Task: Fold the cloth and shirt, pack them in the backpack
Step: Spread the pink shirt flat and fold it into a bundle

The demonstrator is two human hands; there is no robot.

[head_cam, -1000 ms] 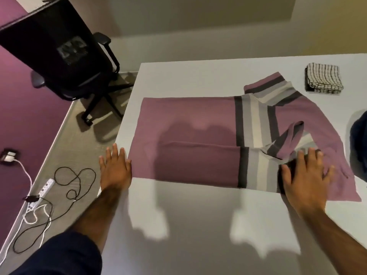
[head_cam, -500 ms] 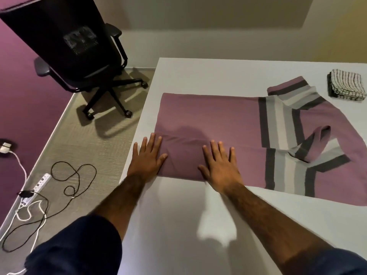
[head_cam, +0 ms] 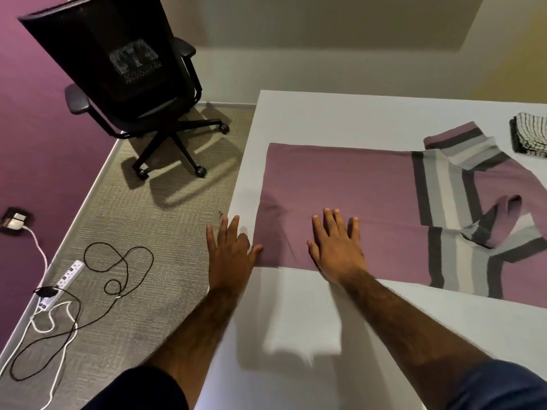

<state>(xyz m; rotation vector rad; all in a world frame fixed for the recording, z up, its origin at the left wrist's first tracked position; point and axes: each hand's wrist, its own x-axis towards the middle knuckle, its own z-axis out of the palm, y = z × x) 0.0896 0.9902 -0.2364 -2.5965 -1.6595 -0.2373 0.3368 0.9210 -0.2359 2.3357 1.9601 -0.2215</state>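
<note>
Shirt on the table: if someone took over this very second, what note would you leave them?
Left hand: open, flat on the table at the hem corner of the shirt, thumb touching the fabric.
Right hand: open, pressing flat on the near folded strip.
Shirt: spread out, near side folded in, far sleeve unfolded.
Checked cloth: already folded, at the table's far right.
Backpack: not in view.
Left: finish folding the shirt, then pack both.
</note>
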